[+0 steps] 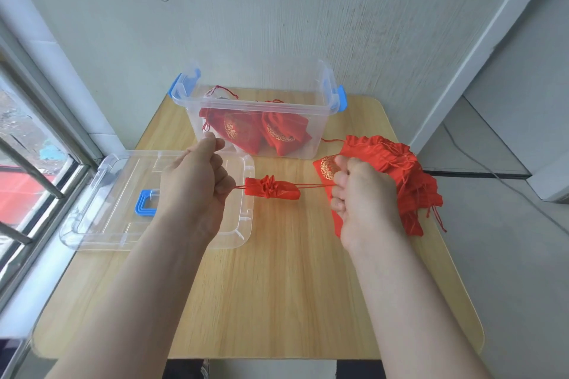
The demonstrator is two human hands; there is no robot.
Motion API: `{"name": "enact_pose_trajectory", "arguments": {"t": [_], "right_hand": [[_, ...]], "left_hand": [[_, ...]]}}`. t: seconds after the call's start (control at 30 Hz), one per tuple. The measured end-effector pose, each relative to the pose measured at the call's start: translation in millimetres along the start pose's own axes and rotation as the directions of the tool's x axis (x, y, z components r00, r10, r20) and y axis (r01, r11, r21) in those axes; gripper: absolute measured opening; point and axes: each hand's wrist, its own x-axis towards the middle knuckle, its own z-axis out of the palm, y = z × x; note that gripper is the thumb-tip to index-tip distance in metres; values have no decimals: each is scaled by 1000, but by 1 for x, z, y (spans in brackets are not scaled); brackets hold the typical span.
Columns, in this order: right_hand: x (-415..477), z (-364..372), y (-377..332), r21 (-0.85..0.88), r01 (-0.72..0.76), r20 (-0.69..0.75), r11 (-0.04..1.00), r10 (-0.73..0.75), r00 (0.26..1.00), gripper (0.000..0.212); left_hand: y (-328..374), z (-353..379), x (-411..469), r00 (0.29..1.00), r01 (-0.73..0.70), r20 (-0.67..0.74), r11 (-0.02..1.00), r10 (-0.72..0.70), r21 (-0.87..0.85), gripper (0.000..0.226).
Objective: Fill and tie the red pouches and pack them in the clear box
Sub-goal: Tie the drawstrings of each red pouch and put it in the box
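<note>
We see a small red pouch strung between the hands above the wooden table, its neck gathered into pleats; the left hand and right hand each pinch a thin red cord; the glossy clear box behind holds two gold-printed pouches.

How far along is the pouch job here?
Done: at least two pouches lie in the box, its lid off at the left. In hand: the left hand and right hand pull the drawstrings of one pouch apart, cinching its neck. Left: pack that pouch, then handle the pile of flat-looking pouches at the right.
</note>
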Motion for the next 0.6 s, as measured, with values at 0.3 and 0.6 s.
{"name": "enact_pose_trajectory", "arguments": {"t": [0.3, 0.6], "right_hand": [[-14, 10, 17, -306, 391, 478, 868, -215, 852, 17], [-12, 8, 26, -540, 495, 576, 681, -130, 807, 16]], "left_hand": [[-1, 8, -2, 965, 177, 216, 979, -151, -103, 34], [-3, 8, -16, 939, -14, 335, 964, -79, 267, 20]]}}
